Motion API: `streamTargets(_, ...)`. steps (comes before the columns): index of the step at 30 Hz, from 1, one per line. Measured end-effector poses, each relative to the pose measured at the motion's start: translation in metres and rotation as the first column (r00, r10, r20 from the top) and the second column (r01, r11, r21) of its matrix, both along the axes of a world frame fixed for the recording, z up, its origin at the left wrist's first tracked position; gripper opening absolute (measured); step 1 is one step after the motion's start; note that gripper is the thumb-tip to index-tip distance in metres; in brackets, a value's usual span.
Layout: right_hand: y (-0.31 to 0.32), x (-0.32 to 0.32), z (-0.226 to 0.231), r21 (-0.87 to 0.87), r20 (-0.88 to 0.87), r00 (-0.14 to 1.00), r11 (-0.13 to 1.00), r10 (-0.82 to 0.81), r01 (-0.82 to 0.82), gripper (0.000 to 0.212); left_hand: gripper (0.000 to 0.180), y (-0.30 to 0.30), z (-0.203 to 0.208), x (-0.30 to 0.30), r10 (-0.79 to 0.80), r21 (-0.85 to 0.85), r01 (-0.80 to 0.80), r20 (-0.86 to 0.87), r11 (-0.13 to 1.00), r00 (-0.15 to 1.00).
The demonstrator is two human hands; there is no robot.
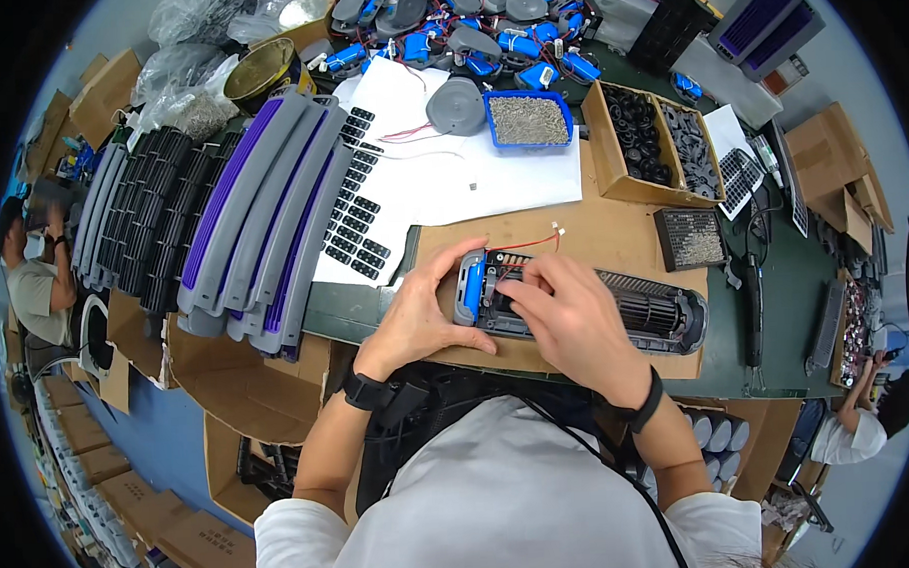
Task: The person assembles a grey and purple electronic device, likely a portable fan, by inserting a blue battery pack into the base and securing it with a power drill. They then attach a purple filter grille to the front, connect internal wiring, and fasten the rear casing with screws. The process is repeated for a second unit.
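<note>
Fan unit (pixel 585 304) lies on cardboard sheet (pixel 613 233); screw tray (pixel 529 119) behind; curved panels (pixel 257 221) left.

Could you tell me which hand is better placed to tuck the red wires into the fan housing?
Probably the right hand: its fingertips rest by the red wires, while the left hand steadies the fan housing.

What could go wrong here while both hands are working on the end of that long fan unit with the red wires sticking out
The thin red wires run right by the right hand fingertips, so they could get pinched or tugged loose. The left hand only steadies the blue end of the fan unit, which might roll or slide on the cardboard sheet. The blue tray of small parts sits close and could spill if bumped.
</note>
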State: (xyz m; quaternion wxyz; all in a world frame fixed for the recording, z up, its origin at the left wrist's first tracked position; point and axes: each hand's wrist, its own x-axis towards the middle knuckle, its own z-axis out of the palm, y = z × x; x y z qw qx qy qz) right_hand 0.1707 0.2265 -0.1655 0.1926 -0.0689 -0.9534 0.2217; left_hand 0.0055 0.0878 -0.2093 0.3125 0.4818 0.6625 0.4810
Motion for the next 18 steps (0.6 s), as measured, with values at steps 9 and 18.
streamTargets(9, 0.005, -0.02, -0.005, 0.12, 0.0, 0.999, 0.991, 0.054, -0.054, 0.015, 0.113, 0.001, -0.003, -0.003, 0.001, 0.015, 0.0, -0.023, 1.0, 1.0)
streamTargets(18, 0.001, 0.0, -0.006, -0.145, 0.067, 0.99, 0.983, 0.127, -0.116, 0.03, 0.117, 0.002, -0.005, -0.001, 0.038, 0.043, -0.038, 0.014, 0.998, 0.999)
